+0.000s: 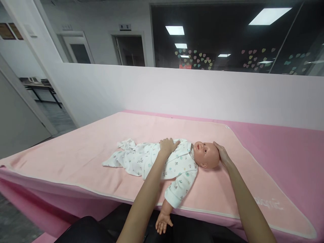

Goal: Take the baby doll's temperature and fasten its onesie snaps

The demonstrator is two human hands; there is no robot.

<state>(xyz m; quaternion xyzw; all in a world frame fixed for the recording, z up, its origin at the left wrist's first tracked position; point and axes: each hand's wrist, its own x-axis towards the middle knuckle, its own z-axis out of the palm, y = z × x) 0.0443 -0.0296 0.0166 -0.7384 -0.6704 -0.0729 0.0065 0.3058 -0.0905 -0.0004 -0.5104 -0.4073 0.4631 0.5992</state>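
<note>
A baby doll (177, 165) in white printed clothes lies on its back across the peach blanket (96, 145), head to the right. My left hand (168, 146) rests palm down on the doll's belly, its thumb pointing toward the chest. Against the crown of the doll's bare head (209, 155) lies my right hand (222, 155), fingers stretched along it and the palm partly hidden. One doll arm (165, 216) reaches toward me and hangs over the near edge. The trouser legs (126, 158) spread out to the left.
Under the blanket is a pink cover (291, 152), draped over the near edge. A low white wall (189, 91) closes off the far side, with dark glass (215, 37) above it. Through an opening at the left stands a table (40, 86).
</note>
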